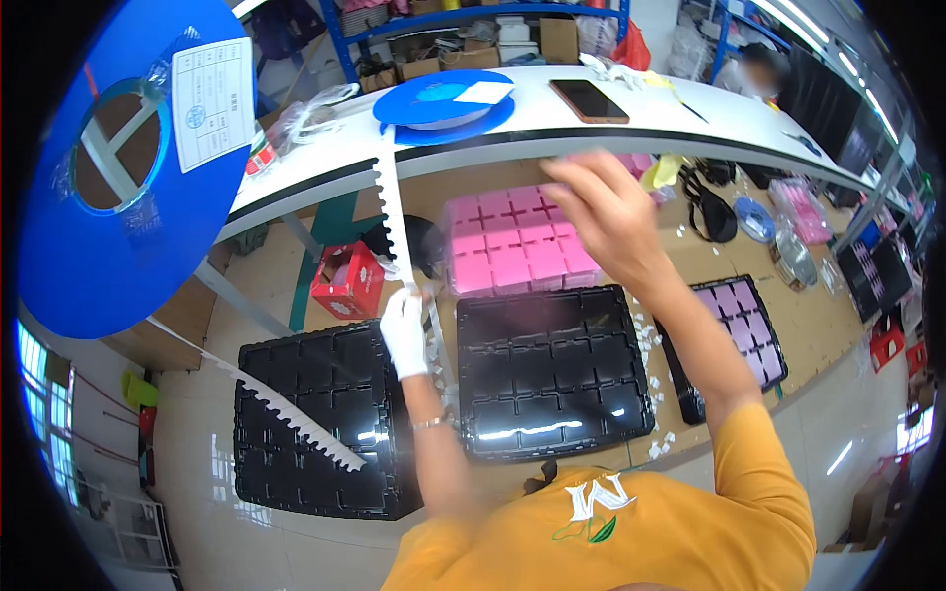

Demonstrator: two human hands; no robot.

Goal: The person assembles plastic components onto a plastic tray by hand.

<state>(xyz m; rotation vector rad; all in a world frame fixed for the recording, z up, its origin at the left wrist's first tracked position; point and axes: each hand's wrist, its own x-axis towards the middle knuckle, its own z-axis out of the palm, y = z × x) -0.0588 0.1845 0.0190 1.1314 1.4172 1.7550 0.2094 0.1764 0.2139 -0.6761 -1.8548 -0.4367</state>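
Observation:
My left hand (404, 333), in a white glove, grips a white strip with a notched edge (390, 207). The strip runs down from a blue reel (443, 98) lying on the white shelf and carries on below the glove. My bare right hand (613, 219) is raised over the right end of a stack of pink block-like pieces (517, 241). Motion smears its fingertips, so whether anything is between them is unclear. Just below both hands is a black moulded tray (552, 369) with several square compartments.
Another black tray (315, 419) lies at left, crossed by a second notched strip (296, 422) from a large blue reel (212, 236). At right, a tray holds lilac pieces (744, 315). A red box (348, 281) and a phone (588, 100) are nearby. White scraps (647, 345) litter the bench.

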